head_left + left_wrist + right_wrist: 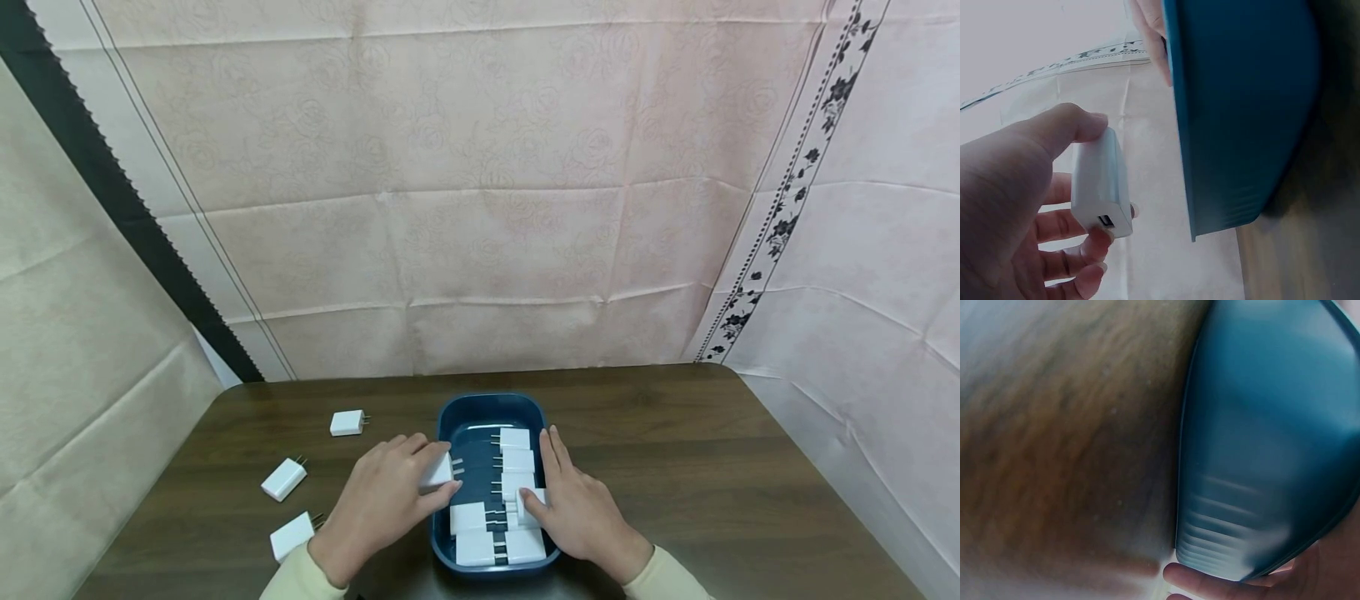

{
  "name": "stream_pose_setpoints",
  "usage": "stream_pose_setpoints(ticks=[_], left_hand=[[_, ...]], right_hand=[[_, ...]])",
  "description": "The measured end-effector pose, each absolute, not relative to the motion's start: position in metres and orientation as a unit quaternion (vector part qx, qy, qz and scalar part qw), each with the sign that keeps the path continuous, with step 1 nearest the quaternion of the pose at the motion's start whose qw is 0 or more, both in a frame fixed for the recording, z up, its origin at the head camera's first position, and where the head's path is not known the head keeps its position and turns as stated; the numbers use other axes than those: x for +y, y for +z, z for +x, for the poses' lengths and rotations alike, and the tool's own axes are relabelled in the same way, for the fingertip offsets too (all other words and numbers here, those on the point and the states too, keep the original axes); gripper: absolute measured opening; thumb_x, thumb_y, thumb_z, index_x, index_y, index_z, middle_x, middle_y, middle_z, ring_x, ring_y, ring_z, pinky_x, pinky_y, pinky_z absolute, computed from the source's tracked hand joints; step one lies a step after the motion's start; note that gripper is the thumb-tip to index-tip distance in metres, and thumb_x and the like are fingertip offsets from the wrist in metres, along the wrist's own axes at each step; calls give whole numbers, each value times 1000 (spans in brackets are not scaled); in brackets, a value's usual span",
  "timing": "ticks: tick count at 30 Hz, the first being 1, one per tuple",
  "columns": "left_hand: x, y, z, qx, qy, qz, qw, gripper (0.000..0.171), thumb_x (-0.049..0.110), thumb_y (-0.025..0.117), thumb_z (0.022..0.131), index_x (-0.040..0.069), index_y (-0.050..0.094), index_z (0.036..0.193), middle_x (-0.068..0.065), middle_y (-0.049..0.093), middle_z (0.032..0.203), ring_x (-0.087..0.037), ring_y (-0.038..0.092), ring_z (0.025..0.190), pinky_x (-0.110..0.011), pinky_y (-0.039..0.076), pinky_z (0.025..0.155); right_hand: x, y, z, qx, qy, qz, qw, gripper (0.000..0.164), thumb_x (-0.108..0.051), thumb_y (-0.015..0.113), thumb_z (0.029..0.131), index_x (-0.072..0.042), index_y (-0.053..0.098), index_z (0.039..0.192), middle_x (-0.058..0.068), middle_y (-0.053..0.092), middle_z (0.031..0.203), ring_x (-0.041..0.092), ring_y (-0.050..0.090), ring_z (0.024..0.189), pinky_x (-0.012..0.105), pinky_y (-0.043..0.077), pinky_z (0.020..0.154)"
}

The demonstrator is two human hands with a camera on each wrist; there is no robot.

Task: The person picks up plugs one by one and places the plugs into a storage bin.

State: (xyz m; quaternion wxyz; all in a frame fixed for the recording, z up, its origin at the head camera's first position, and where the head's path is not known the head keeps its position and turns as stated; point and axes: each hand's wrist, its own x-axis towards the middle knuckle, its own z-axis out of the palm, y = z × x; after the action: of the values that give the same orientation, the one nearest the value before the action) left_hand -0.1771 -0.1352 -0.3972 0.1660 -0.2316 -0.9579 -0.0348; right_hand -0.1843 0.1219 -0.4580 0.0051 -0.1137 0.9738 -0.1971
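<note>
Left grip (388, 498) pinches white USB charger (437, 472), lower center. Right grip (588, 511), released, rests straight fingers against blue tray (491, 408).

Pale cloth hangings around a brown wood-grain tabletop with rounded far corners (720, 475)
A creased, pinkish-cream, rose-patterned fabric sheet (487, 167) hangs behind, between a scallop-edged black band (127, 187) at left and a white strip with black flowers (798, 167) at right; soft light falls across the folds.
</note>
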Motion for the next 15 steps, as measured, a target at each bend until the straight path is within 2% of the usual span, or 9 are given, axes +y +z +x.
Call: stream_pose_setpoints(ticks=[9, 15], left_hand=[[-131, -402, -177, -948, -66, -256, 177, 53, 62, 54, 86, 23, 68, 120, 1, 69, 100, -11, 59, 81, -33, 54, 72], [-131, -406, -176, -944, -85, -270, 168, 57, 61, 49, 89, 19, 64, 125, -2, 69, 103, -13, 60, 84, -36, 55, 75]], right_hand=[[122, -458, -184, 974, -197, -116, 3, 88, -54, 50, 91, -6, 14, 155, 16, 14, 161, 35, 51, 124, 55, 47, 90], [122, -458, -184, 973, -199, -117, 1, 87, -54, 51, 91, -6, 15, 155, 16, 15, 161, 35, 51, 123, 55, 48, 89]])
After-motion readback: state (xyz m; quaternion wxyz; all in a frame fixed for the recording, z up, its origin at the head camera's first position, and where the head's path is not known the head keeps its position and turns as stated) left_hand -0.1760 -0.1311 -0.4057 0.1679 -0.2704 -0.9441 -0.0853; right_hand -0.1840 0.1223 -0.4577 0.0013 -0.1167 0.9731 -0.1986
